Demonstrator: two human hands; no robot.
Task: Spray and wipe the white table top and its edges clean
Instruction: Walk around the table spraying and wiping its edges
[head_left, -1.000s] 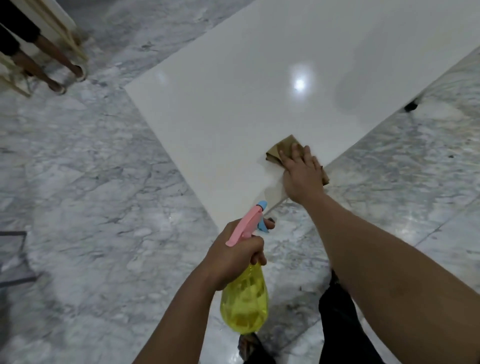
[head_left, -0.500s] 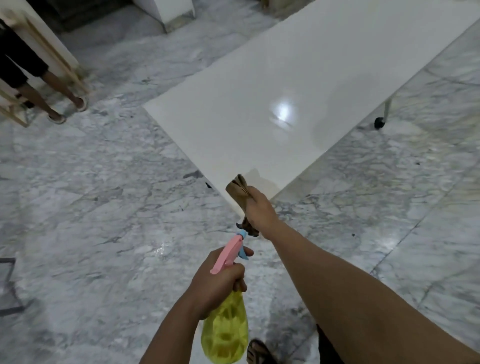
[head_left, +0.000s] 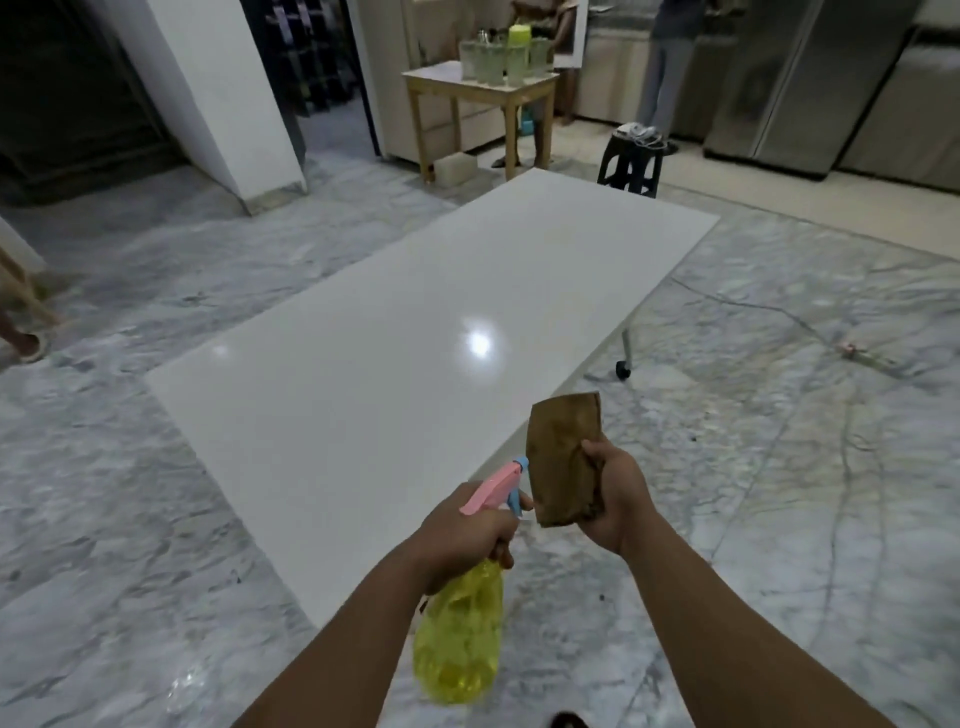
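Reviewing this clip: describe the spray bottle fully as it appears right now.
The spray bottle has a translucent yellow plastic body, a pink spray head and a small blue nozzle and trigger. The left hand grips its neck, one finger on the trigger. The body hangs below the hand, tilted toward the camera, the nozzle pointing up and away, close to the brown cloth but apart from it. It hangs in the air by the near corner of the white table.

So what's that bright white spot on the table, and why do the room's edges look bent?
Head view: the spot is a light's glare on the glossy white table top; the wide-angle lens bows the fridge and the pillar; the picture is dim and soft.
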